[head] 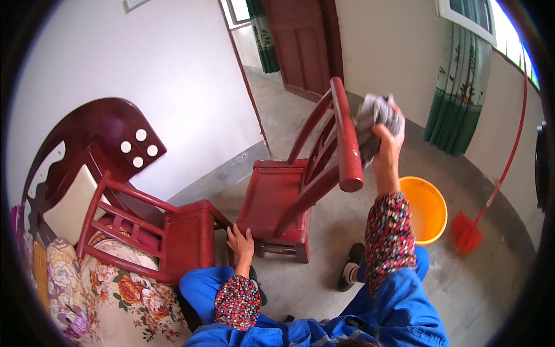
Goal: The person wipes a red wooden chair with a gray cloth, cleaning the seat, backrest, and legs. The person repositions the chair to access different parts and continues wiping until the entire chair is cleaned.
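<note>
A red wooden chair (272,195) stands before me, its curved backrest rising toward the camera. My right hand (391,138) grips a crumpled grey cloth (376,113) behind the chair's thick top rail (348,143). From this angle I cannot tell whether the cloth touches the rail. My left hand (241,246) has its fingers apart at the near left corner of that chair's seat; its exact contact is unclear. To its left, a second red wooden chair (187,236) lies tilted against the bed, with its backrest over the floral bedding.
The bed has floral bedding (130,299) and a dark headboard (108,113). A yellow-orange plastic bucket (427,210) stands on the concrete floor, right of my right forearm. Beyond it, a long-handled red brush (467,232) leans by the wall. A brown door (299,47) and green curtain (455,99) are farther back.
</note>
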Tool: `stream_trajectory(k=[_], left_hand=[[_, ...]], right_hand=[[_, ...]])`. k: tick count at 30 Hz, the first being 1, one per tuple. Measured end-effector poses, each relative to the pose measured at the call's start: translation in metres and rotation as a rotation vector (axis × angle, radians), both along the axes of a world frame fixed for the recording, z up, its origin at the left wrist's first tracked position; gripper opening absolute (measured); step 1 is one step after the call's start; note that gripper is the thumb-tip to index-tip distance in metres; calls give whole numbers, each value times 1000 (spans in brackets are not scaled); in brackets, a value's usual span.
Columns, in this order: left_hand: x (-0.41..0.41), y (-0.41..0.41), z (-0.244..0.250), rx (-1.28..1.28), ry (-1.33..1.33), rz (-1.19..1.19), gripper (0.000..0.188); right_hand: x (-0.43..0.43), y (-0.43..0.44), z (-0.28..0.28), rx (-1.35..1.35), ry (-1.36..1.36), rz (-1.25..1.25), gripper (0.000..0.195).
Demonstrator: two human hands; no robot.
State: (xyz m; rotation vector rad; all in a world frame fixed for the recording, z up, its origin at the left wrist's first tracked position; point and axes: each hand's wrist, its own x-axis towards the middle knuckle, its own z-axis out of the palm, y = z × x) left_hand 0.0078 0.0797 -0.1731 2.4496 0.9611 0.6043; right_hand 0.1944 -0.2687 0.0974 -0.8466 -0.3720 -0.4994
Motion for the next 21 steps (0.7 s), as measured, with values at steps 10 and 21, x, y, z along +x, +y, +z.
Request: stream_trajectory(k=[10,21], left_hand=[[19,-7,-33,-182,-354,60,62],[22,-7,-31,-163,-386,126,64]], right_hand=[[139,71,92,-1592,-254,-452,52],[205,68,93,-1514,137,37,25]])
